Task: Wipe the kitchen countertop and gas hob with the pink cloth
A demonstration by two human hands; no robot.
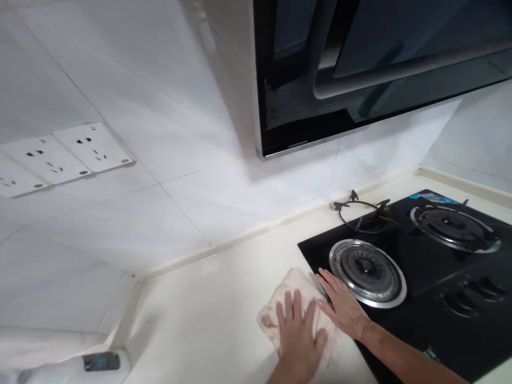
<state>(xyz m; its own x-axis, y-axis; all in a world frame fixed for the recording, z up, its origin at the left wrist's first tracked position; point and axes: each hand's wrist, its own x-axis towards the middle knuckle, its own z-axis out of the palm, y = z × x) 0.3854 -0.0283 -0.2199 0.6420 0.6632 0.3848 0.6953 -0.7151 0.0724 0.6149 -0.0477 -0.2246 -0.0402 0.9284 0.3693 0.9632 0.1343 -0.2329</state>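
Note:
A pale pinkish cloth [270, 314] with brown stains lies on the cream countertop, beside the left edge of the black gas hob [424, 282]. My left hand [298, 336] presses flat on the cloth, its fingers spread. My right hand [344, 308] rests at the hob's left edge, fingers stretched out, close to the cloth's right side; its thumb side reaches the cloth. Just beyond my right fingertips is the left burner [366, 272], without its pan support.
A loose pan support [362, 216] sits at the hob's back edge. The right burner [452, 224] has its support on. A black range hood [376, 80] overhangs the hob. Wall sockets [72, 154] are at left. A white object [80, 368] with a dark panel stands at bottom left.

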